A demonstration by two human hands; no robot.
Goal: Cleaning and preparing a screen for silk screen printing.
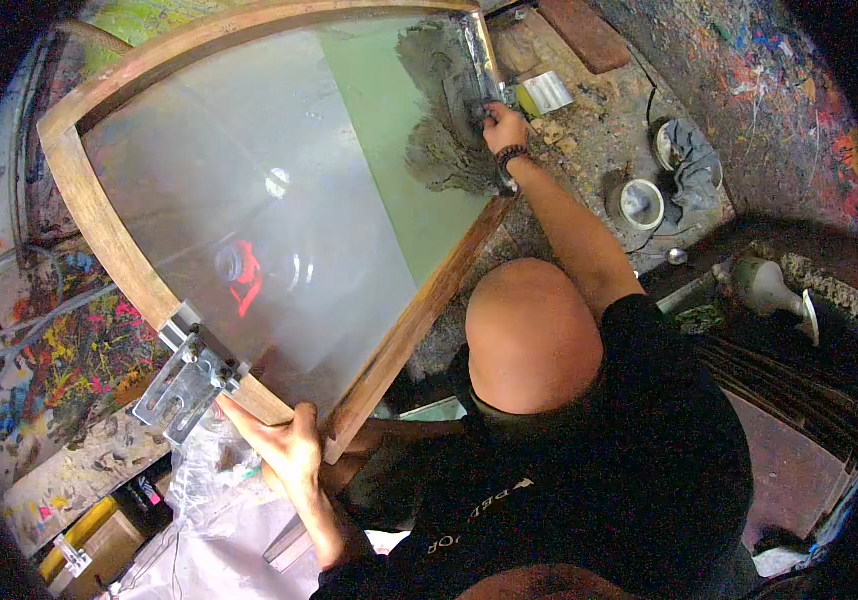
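Note:
A large wooden frame (114, 230) holds a pale, cloudy, see-through sheet (249, 130), like a printing screen. A light green band (374, 125) crosses it, and a dark grey smear (444, 130) covers its far right part. My right hand (504, 128), with a dark bracelet at the wrist, is closed beside a shiny strip (489, 55) at that end; what its fingers hold is dark and mostly hidden. My left hand (294, 440) grips the frame's near corner, next to a slotted metal clamp (189, 375) fixed on the wood.
Right of the frame stand a small white bowl (641, 204), a grey cloth (697, 165) and a yellow-and-silver item (547, 93). A brown slab (584, 35) lies beyond. Clear plastic (214, 480) hangs below the clamp. A rounded bare-skin shape (534, 320) rises between the arms; its kind is unclear.

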